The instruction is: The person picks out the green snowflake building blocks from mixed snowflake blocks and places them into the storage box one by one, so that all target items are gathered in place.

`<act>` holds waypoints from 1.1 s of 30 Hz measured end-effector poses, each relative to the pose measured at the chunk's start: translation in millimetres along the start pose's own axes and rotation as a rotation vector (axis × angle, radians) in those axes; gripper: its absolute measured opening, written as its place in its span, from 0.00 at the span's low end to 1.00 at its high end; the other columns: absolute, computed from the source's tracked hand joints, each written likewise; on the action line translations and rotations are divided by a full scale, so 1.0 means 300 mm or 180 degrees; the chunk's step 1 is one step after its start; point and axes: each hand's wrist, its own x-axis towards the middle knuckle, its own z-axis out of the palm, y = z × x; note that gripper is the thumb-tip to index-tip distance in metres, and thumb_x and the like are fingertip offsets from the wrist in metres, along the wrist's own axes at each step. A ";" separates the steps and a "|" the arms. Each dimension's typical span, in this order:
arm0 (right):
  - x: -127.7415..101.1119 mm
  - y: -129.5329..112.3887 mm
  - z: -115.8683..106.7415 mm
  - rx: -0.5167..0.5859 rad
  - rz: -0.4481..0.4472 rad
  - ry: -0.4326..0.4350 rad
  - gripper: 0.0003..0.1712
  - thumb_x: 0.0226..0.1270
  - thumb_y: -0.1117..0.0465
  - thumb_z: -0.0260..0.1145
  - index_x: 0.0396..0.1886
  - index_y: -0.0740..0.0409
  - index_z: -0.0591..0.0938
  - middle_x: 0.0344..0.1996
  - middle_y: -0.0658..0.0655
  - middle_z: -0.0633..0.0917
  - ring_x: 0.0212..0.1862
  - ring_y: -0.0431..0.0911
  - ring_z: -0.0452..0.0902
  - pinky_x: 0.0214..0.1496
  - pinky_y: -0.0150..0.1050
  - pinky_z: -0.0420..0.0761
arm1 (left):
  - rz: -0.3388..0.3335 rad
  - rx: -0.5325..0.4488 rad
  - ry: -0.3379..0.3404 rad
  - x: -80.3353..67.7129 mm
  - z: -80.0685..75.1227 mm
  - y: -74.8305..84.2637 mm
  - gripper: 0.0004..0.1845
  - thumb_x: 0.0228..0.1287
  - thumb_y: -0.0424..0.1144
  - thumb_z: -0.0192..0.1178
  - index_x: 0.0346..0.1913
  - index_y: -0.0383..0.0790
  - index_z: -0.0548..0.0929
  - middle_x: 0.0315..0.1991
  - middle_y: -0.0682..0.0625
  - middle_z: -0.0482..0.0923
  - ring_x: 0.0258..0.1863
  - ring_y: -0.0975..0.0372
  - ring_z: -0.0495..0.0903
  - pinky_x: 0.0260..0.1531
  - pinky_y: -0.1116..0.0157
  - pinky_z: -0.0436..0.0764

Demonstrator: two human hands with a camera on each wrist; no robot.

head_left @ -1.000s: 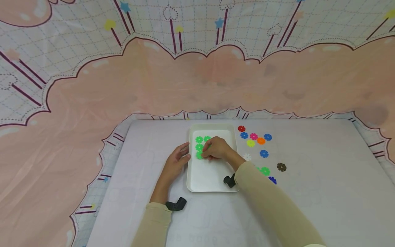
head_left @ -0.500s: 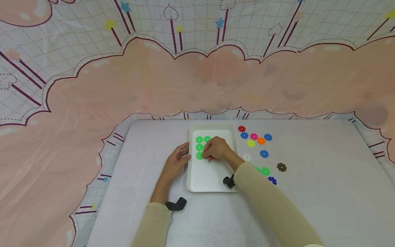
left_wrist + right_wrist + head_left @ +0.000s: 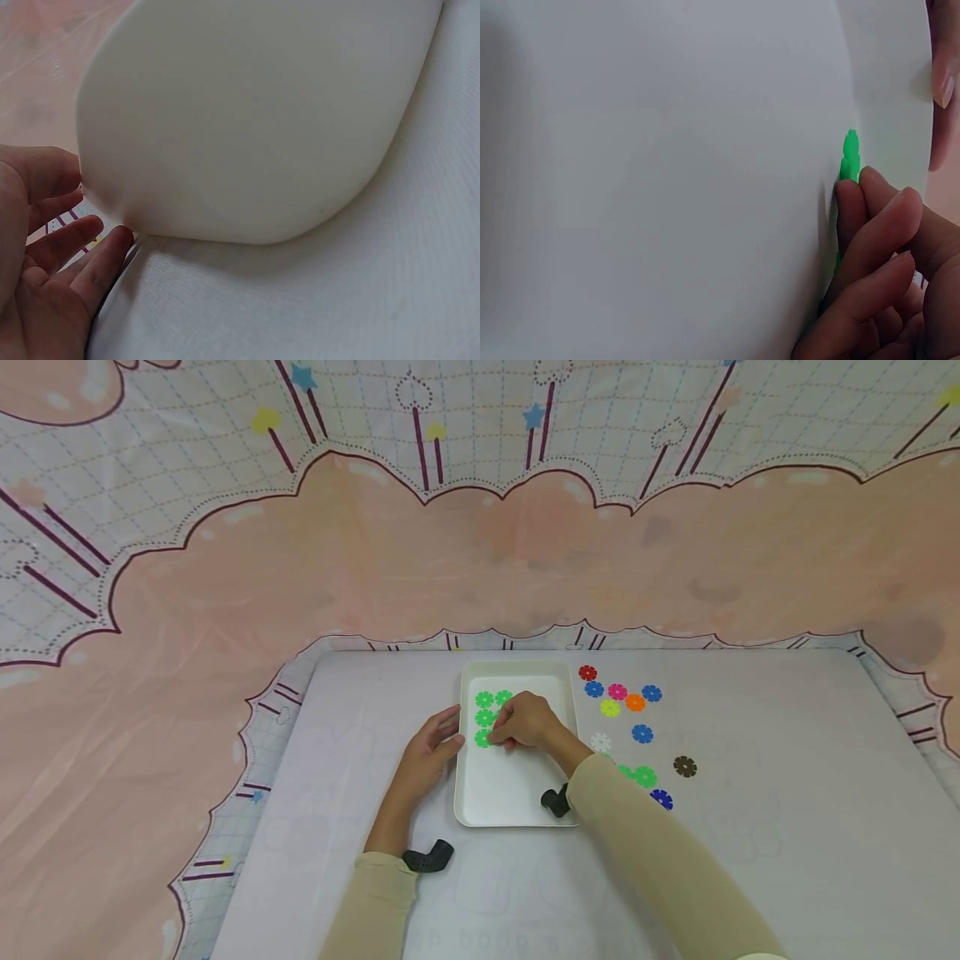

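A white tray [image 3: 517, 785] lies on the table with several green flower-shaped discs [image 3: 484, 700] in its far left corner. My right hand [image 3: 499, 739] is curled over the tray, and its fingertips [image 3: 853, 196] hold the nearest green disc [image 3: 850, 154] down against the tray floor [image 3: 667, 150]. My left hand [image 3: 444, 739] rests beside the tray with straight fingers [image 3: 105, 251] touching the outside of the left rim [image 3: 247, 112]. It holds nothing.
Loose discs lie right of the tray: red [image 3: 587, 673], pink [image 3: 617, 692], orange [image 3: 635, 702], yellow [image 3: 610, 708], blue [image 3: 642, 733], white [image 3: 600, 742], green [image 3: 643, 776], brown [image 3: 684, 766]. A pink patterned cloth [image 3: 480, 552] hangs behind the table.
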 end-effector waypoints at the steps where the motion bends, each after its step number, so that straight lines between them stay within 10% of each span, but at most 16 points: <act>1: 0.000 -0.001 0.000 -0.0007 0.0011 -0.0004 0.10 0.57 0.58 0.80 0.26 0.56 0.86 0.16 0.51 0.83 0.18 0.40 0.77 0.22 0.29 0.71 | -0.0001 -0.0007 0.0002 0.000 0.000 0.000 0.29 0.73 0.39 0.61 0.74 0.50 0.70 0.72 0.43 0.72 0.72 0.49 0.72 0.68 0.47 0.75; 33: -0.051 -0.025 -0.082 0.0165 0.0018 -0.0116 0.09 0.59 0.56 0.79 0.30 0.54 0.86 0.20 0.53 0.84 0.24 0.46 0.80 0.24 0.31 0.73 | -0.0014 -0.0082 -0.0028 0.005 -0.004 -0.014 0.28 0.73 0.39 0.62 0.74 0.53 0.71 0.73 0.45 0.71 0.72 0.51 0.72 0.68 0.48 0.75</act>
